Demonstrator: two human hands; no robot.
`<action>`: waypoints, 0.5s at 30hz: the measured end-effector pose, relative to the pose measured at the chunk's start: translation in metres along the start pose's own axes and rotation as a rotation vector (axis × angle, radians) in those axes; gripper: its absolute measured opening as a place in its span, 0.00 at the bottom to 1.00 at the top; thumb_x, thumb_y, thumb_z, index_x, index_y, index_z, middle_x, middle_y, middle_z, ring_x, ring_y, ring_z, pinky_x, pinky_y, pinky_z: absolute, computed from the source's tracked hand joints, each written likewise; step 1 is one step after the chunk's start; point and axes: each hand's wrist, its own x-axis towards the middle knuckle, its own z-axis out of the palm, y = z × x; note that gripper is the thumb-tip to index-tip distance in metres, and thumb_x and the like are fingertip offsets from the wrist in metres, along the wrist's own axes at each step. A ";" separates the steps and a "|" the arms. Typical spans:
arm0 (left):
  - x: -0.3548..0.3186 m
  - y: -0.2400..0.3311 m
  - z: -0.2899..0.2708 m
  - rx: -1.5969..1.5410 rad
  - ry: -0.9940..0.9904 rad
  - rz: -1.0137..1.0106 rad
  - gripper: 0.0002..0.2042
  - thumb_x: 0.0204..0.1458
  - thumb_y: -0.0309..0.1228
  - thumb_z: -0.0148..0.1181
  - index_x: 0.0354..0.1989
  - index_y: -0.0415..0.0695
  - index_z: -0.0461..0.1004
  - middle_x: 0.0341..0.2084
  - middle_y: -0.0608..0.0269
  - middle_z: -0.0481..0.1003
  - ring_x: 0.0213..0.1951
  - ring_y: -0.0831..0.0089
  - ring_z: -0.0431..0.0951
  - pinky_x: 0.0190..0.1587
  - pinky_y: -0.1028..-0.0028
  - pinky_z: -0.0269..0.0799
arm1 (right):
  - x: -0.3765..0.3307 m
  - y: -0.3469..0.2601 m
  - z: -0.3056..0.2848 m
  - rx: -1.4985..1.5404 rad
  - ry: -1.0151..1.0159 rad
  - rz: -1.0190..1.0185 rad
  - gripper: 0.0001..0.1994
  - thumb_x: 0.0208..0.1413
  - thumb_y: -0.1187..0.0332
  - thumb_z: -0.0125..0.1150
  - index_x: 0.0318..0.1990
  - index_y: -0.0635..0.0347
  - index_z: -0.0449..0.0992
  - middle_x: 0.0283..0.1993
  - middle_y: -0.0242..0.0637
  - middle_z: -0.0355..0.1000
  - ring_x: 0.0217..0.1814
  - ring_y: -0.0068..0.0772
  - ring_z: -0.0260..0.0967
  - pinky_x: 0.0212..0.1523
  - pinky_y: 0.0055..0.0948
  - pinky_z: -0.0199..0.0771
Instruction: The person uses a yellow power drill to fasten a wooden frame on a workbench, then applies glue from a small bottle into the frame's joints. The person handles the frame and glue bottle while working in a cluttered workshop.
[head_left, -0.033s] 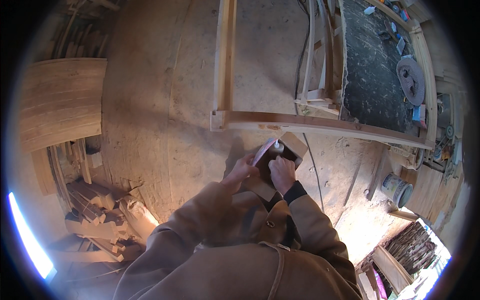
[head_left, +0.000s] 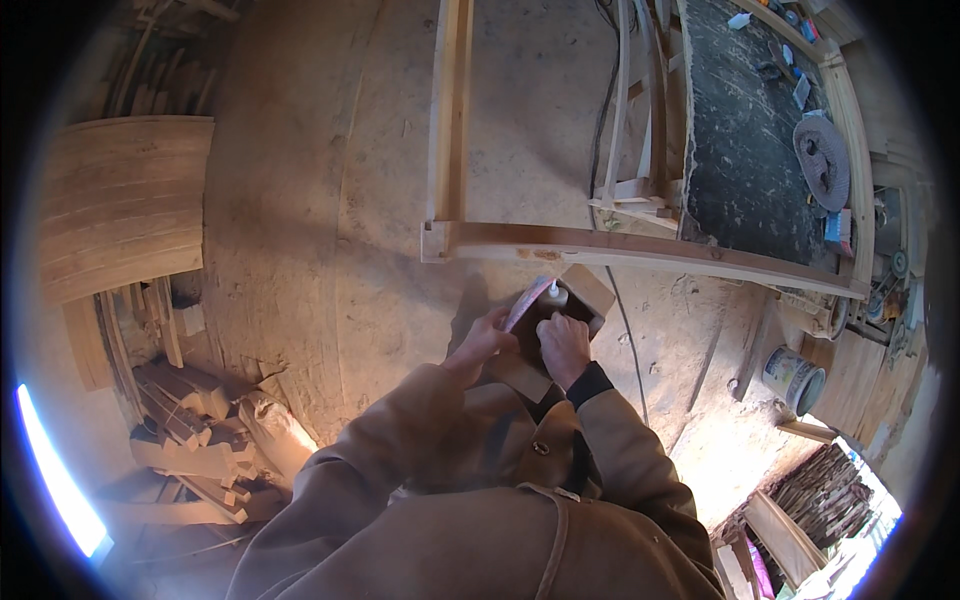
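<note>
A small open cardboard box (head_left: 588,290) is in front of my body, its flaps spread. My left hand (head_left: 483,345) is closed on the box's left side, beside a flap with a coloured printed face (head_left: 530,302). Inside, near the far end, stands a white bottle with a pointed nozzle (head_left: 556,294). My right hand (head_left: 565,347) is over the box opening, just nearer to me than the bottle, with its fingers curled in. Whatever those fingers hold, if anything, is hidden.
A wooden frame rail (head_left: 640,246) runs just beyond the box. At the right, a dark worktop (head_left: 745,150) bears a knitted hat (head_left: 822,162) and small items. A bucket (head_left: 793,380) lies at the right. Wood offcuts (head_left: 190,430) are heaped at the left; a cable (head_left: 630,340) crosses the floor.
</note>
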 end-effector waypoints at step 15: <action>0.010 -0.007 -0.011 0.039 0.020 -0.003 0.33 0.37 0.26 0.63 0.59 0.36 0.69 0.35 0.61 0.73 0.37 0.71 0.72 0.40 0.73 0.66 | 0.033 -0.007 -0.077 0.422 0.215 0.096 0.03 0.57 0.72 0.61 0.33 0.61 0.76 0.33 0.43 0.74 0.34 0.49 0.74 0.35 0.38 0.74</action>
